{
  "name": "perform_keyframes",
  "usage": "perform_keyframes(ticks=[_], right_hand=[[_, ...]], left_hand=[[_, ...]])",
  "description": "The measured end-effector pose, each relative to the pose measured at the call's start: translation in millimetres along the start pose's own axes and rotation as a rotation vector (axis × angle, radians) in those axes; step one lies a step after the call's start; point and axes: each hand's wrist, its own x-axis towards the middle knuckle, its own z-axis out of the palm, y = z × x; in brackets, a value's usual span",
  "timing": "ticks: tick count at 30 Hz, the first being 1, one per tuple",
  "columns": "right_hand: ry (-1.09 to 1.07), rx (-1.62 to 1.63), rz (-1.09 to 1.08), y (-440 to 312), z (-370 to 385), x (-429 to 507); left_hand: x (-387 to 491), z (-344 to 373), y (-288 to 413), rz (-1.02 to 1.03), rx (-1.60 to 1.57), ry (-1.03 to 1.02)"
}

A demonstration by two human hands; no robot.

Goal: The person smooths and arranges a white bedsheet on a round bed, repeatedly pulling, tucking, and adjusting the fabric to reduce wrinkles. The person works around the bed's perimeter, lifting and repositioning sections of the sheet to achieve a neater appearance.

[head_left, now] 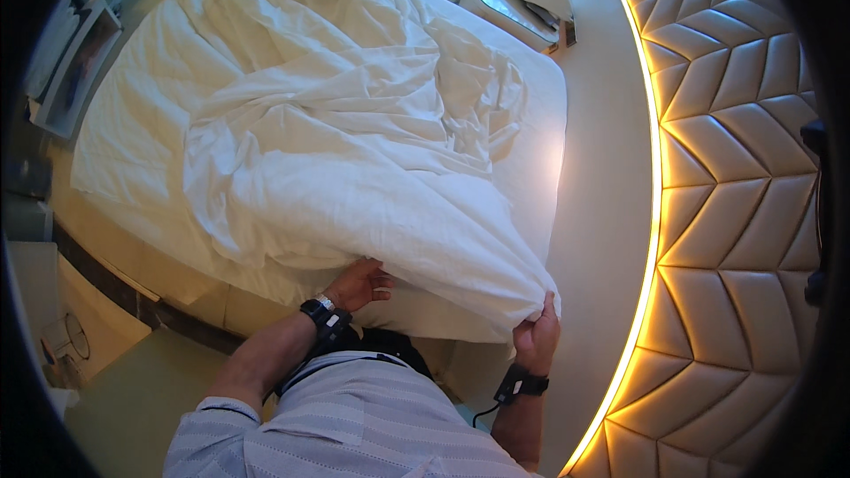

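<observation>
Before me lies a bed covered with a large white duvet [372,192], bunched in deep folds toward its far side. My right hand [539,335] pinches the near right corner of the duvet between thumb and fingers, beside the pale headboard panel. At the near edge of the bed, my left hand [362,285] touches the duvet's lower edge with its fingers apart; part of its upper side is hidden by the fabric. Under the duvet, the white-sheeted mattress [534,153] shows along the right. Both wrists carry black strapped devices.
A glowing light strip [656,166] borders the tufted leather-like wall panel [737,146] on the right. A white padded case [508,13] stands beyond the bed. At the far left are a framed panel [83,70] and a wire-framed object [70,338] near the floor.
</observation>
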Motion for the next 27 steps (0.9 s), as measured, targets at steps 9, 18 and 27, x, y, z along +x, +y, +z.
perform_keyframes(ticks=[9,18,27], right_hand=[[0.145,-0.140,0.084,-2.5,-37.9,48.9],[-0.074,-0.875,-0.182,-21.9,-94.7,68.4],[-0.080,-0.605,-0.085,-41.0,-107.7,38.2]], left_hand=[[-42.3,97.8,18.0,0.452,0.110,0.142],[8.4,114.4,-2.8,0.508,0.276,0.630],[33.9,95.7,-60.2,0.401,0.052,0.851]])
